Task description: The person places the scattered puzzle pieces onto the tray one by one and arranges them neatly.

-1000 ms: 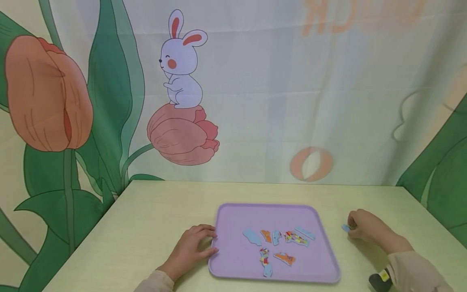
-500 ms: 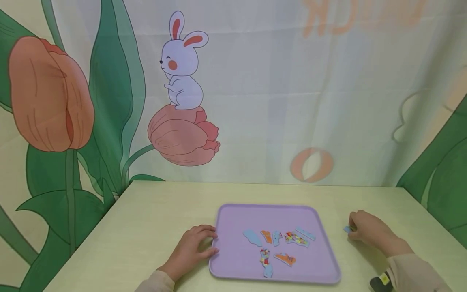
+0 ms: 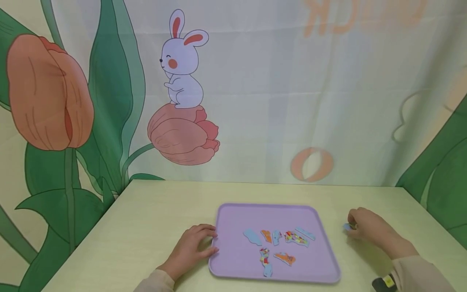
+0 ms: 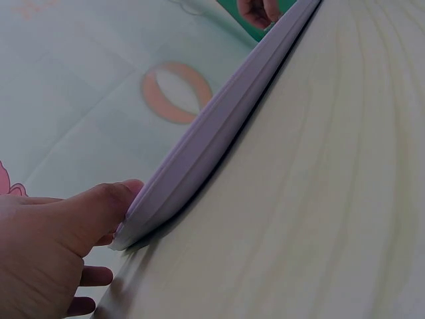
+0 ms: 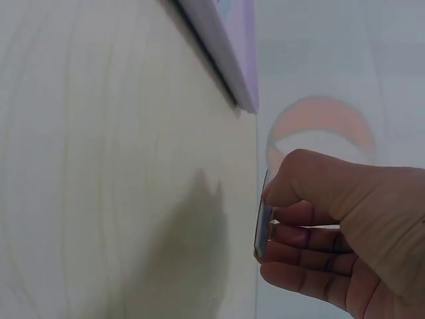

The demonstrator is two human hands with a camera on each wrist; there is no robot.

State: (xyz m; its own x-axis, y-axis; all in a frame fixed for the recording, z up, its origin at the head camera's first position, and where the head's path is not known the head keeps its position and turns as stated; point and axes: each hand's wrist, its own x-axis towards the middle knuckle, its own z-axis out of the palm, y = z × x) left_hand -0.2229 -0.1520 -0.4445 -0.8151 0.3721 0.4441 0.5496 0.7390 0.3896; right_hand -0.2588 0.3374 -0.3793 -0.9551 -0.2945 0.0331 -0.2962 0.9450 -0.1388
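On the table stands a lilac tray with several flat puzzle pieces lying apart on it, among them a light blue one, an orange one and a multicoloured one. My left hand rests its thumb and fingertips on the tray's left rim, thumb and fingers spread along it. Off to the tray's right, my right hand pinches a puzzle piece with light blue on it. Seen edge-on in the right wrist view, that thin piece is held between thumb and fingers, above the table.
The pale wooden table extends around the tray. Behind it hangs a printed cloth with a rabbit and tulips. A dark strap-like object with a yellow mark is at the right wrist.
My right hand shifts very slightly, still with the puzzle piece in its pinch. The left hand, the tray and the pieces on it stay put.
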